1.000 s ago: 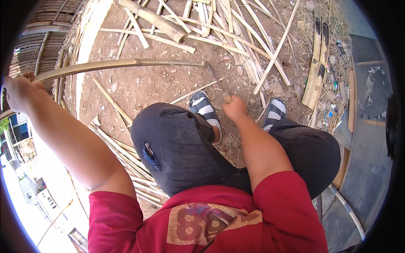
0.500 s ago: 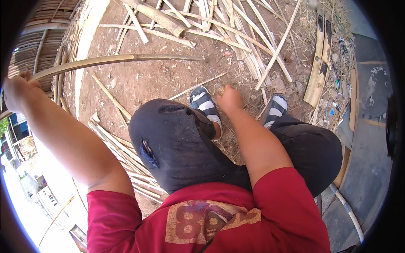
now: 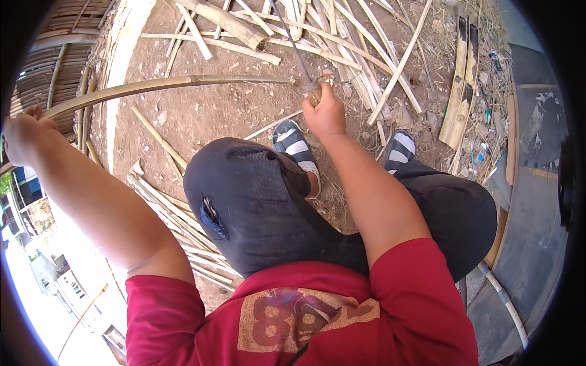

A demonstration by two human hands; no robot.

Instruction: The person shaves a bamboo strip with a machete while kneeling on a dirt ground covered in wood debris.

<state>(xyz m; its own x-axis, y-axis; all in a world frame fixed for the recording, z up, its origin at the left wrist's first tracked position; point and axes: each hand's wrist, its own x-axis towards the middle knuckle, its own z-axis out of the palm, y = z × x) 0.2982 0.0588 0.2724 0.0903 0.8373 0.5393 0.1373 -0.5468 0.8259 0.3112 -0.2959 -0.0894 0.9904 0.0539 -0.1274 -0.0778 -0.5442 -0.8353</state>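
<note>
At the far left, my left hand point(image 3: 27, 137) is closed around a long split bamboo strip point(image 3: 140, 86). The strip arches rightward above the ground, and its right end lies beside the base of a knife blade. My right hand point(image 3: 326, 114) grips the wooden handle point(image 3: 314, 94) of that knife, out past my left foot. Its long, dark, narrow blade point(image 3: 295, 49) points away from me, slightly to the left. Whether blade and strip touch, I cannot tell.
Split bamboo pieces point(image 3: 360, 55) and a thicker bamboo pole point(image 3: 229, 24) lie ahead on the dirt. More strips point(image 3: 177, 213) are piled left of my knee. Two scorched bamboo slats point(image 3: 461, 91) rest at the right, near a dark sheet point(image 3: 534, 201).
My right hand has moved away from me and slightly left; the knife blade, smeared before, now points forward. My left hand and the bamboo strip have barely moved.
</note>
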